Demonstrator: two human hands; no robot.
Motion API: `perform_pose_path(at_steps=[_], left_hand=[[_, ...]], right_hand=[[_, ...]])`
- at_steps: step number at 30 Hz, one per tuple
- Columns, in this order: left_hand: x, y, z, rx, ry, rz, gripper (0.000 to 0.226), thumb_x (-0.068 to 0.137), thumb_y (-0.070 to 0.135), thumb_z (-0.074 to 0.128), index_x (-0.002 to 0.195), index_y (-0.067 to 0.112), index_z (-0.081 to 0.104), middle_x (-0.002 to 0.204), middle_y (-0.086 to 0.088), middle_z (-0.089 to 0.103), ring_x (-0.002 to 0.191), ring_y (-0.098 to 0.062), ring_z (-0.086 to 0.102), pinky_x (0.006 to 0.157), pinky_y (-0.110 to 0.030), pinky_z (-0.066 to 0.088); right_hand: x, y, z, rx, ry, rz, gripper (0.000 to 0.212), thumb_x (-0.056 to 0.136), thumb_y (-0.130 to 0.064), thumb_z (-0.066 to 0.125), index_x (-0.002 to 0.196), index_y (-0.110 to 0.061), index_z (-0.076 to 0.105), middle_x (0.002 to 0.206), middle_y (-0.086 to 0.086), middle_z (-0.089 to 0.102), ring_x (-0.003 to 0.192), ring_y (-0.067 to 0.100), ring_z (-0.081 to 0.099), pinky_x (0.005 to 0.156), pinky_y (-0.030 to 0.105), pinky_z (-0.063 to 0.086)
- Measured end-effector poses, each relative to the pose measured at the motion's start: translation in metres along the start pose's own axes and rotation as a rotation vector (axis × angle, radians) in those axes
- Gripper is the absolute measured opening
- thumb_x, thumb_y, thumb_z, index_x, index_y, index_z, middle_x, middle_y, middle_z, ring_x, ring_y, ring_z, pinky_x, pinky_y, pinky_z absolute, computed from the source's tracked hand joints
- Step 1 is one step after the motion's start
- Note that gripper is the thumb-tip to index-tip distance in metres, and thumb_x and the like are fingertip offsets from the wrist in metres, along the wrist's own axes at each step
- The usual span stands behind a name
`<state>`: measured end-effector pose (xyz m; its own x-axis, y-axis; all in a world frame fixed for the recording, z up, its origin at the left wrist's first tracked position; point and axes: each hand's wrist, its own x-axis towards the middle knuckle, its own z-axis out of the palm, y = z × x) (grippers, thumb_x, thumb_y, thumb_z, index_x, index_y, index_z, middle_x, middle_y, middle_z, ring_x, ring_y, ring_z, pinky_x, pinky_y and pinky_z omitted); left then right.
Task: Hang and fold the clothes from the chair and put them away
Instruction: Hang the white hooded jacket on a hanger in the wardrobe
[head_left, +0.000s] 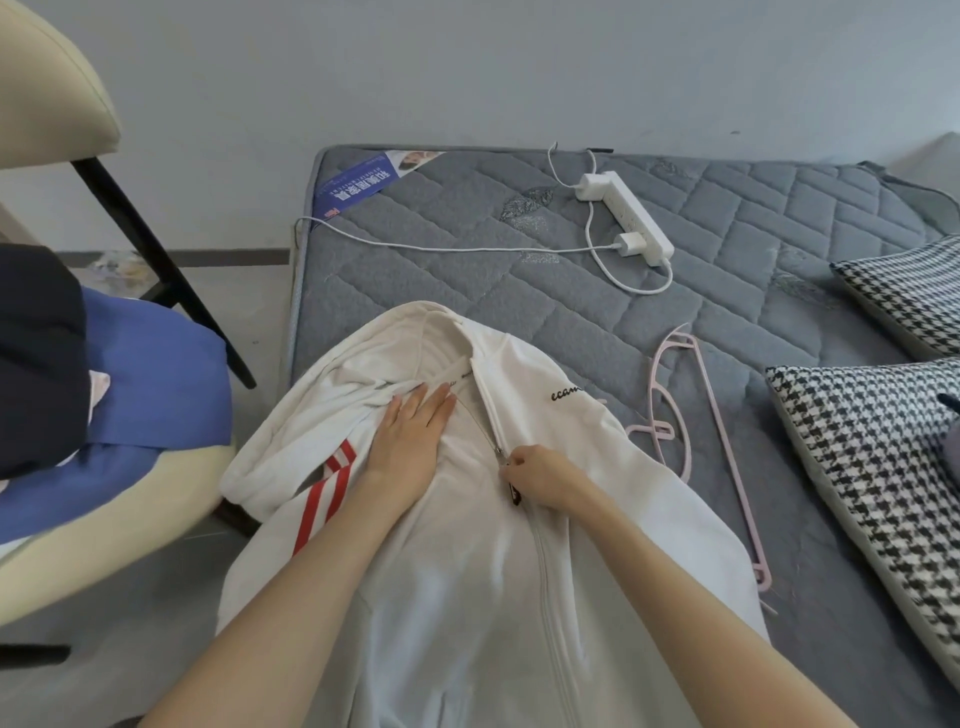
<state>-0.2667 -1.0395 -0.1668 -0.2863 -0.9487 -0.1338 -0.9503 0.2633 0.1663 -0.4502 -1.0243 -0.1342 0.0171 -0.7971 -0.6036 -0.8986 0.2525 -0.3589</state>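
Note:
A white zip-up hoodie (467, 597) with red sleeve stripes lies front-up on the grey mattress (727, 218), hood pointing away from me. My left hand (410, 436) presses flat on the chest left of the zip, fingers straight. My right hand (540, 475) pinches the zipper pull about a third of the way down from the collar; the zip is closed below it and open above. A pink plastic hanger (711, 415) lies on the mattress just right of the hoodie. On the cream chair (130, 514) at the left rest a blue garment (156, 374) and a dark garment (36, 358).
A white power strip (628, 215) with a plugged charger and trailing cables lies on the far part of the mattress. Two black-and-white houndstooth cushions (872, 467) sit at the right edge. A second cream chair with black legs (47, 88) stands at the upper left.

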Motion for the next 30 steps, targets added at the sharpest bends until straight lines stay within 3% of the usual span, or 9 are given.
perform_pose_path(at_steps=[6,10,13,17,19,21,24,27,30], left_hand=[[-0.001,0.001,-0.006,0.011,-0.032,-0.001,0.061,0.1,0.02,0.033,0.153,0.021,0.003,0.16,0.006,-0.005,0.147,-0.018,-0.004,0.118,-0.037,-0.005],[-0.002,0.005,-0.014,0.035,-0.057,-0.01,0.063,0.1,0.021,0.035,0.153,0.02,0.001,0.16,0.005,-0.006,0.147,-0.019,-0.004,0.119,-0.038,-0.002],[-0.003,0.01,-0.021,0.022,-0.061,-0.037,0.064,0.098,0.014,0.038,0.153,0.019,0.004,0.16,0.004,-0.002,0.147,-0.02,0.0,0.119,-0.04,0.003],[0.005,0.019,-0.035,0.035,0.073,-0.042,0.071,0.089,0.004,0.047,0.15,0.023,0.017,0.157,0.005,0.015,0.139,-0.021,0.025,0.108,-0.038,0.023],[0.01,0.027,-0.037,0.098,0.154,0.0,0.063,0.088,0.004,0.044,0.145,0.024,0.027,0.152,0.007,0.026,0.128,-0.019,0.035,0.098,-0.035,0.025],[0.012,0.033,-0.033,0.128,0.152,0.038,0.057,0.088,0.006,0.044,0.141,0.024,0.031,0.15,0.007,0.028,0.125,-0.018,0.035,0.095,-0.034,0.023],[0.013,0.037,-0.02,0.174,0.102,0.054,0.064,0.086,0.009,0.05,0.144,0.023,0.025,0.155,0.006,0.017,0.128,-0.02,0.031,0.093,-0.035,0.023],[0.013,0.034,-0.011,0.252,0.073,0.004,0.069,0.093,0.024,0.048,0.15,0.018,0.01,0.159,0.002,0.008,0.133,-0.02,0.029,0.1,-0.035,0.025],[0.015,0.025,-0.01,0.278,0.066,-0.073,0.065,0.096,0.028,0.036,0.152,0.015,0.006,0.159,0.002,0.01,0.133,-0.021,0.027,0.106,-0.037,0.024]], right_hand=[[-0.032,0.013,-0.004,-0.166,-0.137,-0.013,0.011,0.088,-0.022,0.047,0.079,-0.02,0.052,0.092,-0.001,0.054,0.088,0.023,0.052,0.072,0.029,0.039],[-0.049,0.019,-0.011,-0.247,-0.212,0.004,0.012,0.089,-0.025,0.048,0.082,-0.018,0.056,0.072,-0.002,0.052,0.056,0.02,0.05,0.051,0.024,0.036],[-0.056,0.024,-0.014,-0.141,-0.103,-0.002,0.022,0.089,-0.037,0.053,0.073,-0.021,0.054,0.066,-0.005,0.052,0.05,0.017,0.049,0.048,0.024,0.035],[-0.057,0.033,-0.03,0.063,0.357,-0.073,0.026,0.091,-0.047,0.054,0.086,-0.022,0.057,0.072,-0.009,0.058,0.072,0.018,0.057,0.063,0.029,0.042],[-0.054,0.045,-0.043,0.115,0.567,-0.075,0.014,0.095,-0.036,0.048,0.09,-0.023,0.052,0.073,-0.009,0.059,0.077,0.02,0.057,0.064,0.032,0.042],[-0.048,0.063,-0.055,0.139,0.698,-0.019,0.012,0.096,-0.022,0.041,0.097,-0.018,0.053,0.091,-0.001,0.062,0.091,0.025,0.054,0.071,0.037,0.046],[-0.037,0.093,-0.06,0.139,0.645,0.15,0.024,0.097,-0.009,0.039,0.118,-0.011,0.049,0.123,0.014,0.05,0.114,0.034,0.043,0.088,0.042,0.04],[-0.032,0.108,-0.051,0.189,0.478,0.257,0.046,0.091,-0.005,0.04,0.136,-0.017,0.036,0.134,0.017,0.038,0.123,0.037,0.033,0.099,0.044,0.033],[-0.024,0.109,-0.04,0.068,0.439,0.289,0.054,0.093,-0.011,0.04,0.144,-0.022,0.025,0.139,0.015,0.032,0.126,0.035,0.03,0.103,0.048,0.032]])
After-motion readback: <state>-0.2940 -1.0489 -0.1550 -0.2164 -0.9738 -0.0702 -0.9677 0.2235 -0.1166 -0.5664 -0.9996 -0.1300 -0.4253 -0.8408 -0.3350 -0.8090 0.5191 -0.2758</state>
